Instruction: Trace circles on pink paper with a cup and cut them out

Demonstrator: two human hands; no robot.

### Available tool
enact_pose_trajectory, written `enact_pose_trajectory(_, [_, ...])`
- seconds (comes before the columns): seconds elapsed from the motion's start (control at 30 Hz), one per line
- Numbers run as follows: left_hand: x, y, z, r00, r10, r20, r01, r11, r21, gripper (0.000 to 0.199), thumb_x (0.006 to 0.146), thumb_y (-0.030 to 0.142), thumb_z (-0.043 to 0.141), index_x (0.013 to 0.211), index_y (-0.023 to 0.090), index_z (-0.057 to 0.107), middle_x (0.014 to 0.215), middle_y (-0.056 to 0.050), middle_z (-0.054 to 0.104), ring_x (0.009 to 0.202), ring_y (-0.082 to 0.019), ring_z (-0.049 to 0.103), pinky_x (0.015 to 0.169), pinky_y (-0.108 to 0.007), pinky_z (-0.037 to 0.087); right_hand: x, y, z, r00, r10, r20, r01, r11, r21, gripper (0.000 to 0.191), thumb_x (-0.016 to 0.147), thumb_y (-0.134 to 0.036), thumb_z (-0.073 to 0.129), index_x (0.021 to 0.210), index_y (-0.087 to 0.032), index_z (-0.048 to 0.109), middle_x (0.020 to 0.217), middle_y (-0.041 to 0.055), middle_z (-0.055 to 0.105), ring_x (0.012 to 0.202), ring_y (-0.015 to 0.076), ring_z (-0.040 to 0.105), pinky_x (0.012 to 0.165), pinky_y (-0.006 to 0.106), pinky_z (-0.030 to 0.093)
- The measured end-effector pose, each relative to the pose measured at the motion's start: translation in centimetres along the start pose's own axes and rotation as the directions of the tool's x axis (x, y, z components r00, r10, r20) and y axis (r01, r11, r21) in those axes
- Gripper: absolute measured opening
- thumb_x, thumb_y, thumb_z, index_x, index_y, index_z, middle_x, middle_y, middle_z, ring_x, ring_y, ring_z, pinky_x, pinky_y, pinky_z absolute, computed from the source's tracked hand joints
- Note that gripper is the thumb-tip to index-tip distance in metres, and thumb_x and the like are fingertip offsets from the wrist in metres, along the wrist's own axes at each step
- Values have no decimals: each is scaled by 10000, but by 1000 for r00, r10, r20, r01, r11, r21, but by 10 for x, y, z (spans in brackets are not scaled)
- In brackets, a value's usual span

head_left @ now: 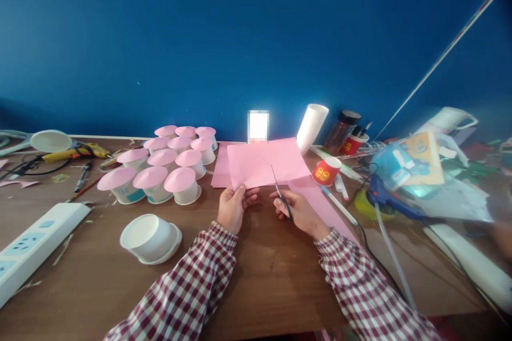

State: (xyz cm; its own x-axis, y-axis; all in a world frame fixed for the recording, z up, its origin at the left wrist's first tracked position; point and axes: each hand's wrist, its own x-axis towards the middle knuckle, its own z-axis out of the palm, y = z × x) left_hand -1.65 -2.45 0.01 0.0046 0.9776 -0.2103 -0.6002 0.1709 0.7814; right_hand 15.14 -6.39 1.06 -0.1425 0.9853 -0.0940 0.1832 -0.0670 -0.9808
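Observation:
My left hand (235, 206) pinches the near edge of a pink paper sheet (256, 162), on which a faint round outline shows. In my right hand (300, 210) is a pair of scissors (282, 197), the blades pointing up and away at the sheet's near right part. Whether the blades touch the paper I cannot tell. More pink paper (220, 168) lies beneath and behind the held sheet, and a pink strip (320, 200) runs under my right forearm.
Left of the paper stand several white cups with pink cone tops (182, 178). Nearer are a white tub (150, 240) and a power strip (40, 248); a yellow glue gun (76, 153) lies behind. To the right are a red cup (327, 171), a paper roll (312, 128), a marker (339, 205) and plastic bags (432, 181).

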Motion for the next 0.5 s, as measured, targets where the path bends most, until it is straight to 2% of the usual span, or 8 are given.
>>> enact_pose_trajectory(0.5, [-1, 1, 2, 1000, -7, -11, 8, 1000, 15, 25, 804, 121, 562, 794, 98, 560, 742, -52, 647, 720, -162, 683, 591, -223, 543, -1, -3, 1, 999, 3, -41, -4, 1000, -19, 413, 757, -507, 605, 944, -139, 592, 580, -32, 556, 490, 88, 528, 439, 203, 398])
